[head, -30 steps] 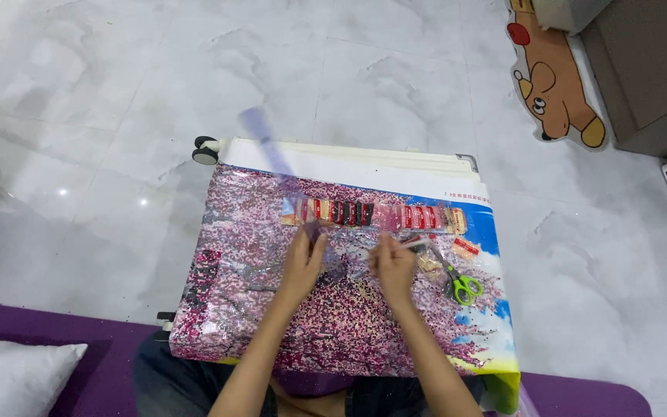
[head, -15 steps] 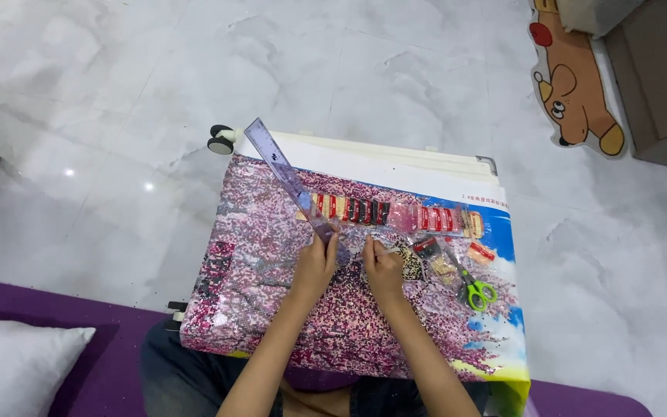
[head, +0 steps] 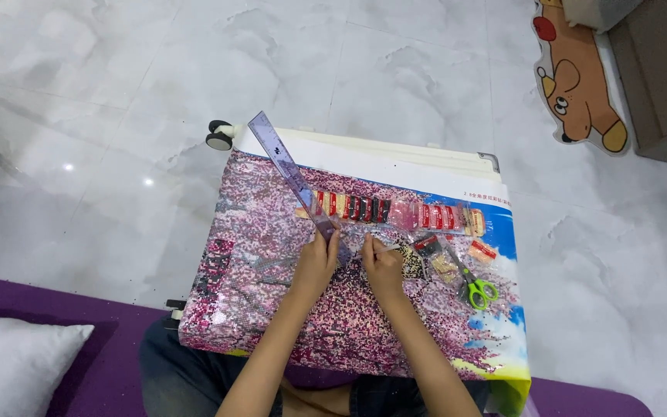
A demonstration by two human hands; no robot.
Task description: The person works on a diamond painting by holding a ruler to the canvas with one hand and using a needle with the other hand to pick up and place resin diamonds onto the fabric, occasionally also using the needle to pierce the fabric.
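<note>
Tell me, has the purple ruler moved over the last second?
Yes. The purple ruler, blurred and raised before, now lies diagonally across the row of bead packets, its far end toward the suitcase wheel.

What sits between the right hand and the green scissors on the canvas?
In the head view, small clear bead packets lie on the canvas between the right hand and green scissors.

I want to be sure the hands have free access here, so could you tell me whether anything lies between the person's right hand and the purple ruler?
Nothing visible does. The left hand already holds the purple ruler at its near end, and the right hand sits just beside it, with only bare diamond painting canvas between them. The bead packets and green scissors lie off to the side.
</note>
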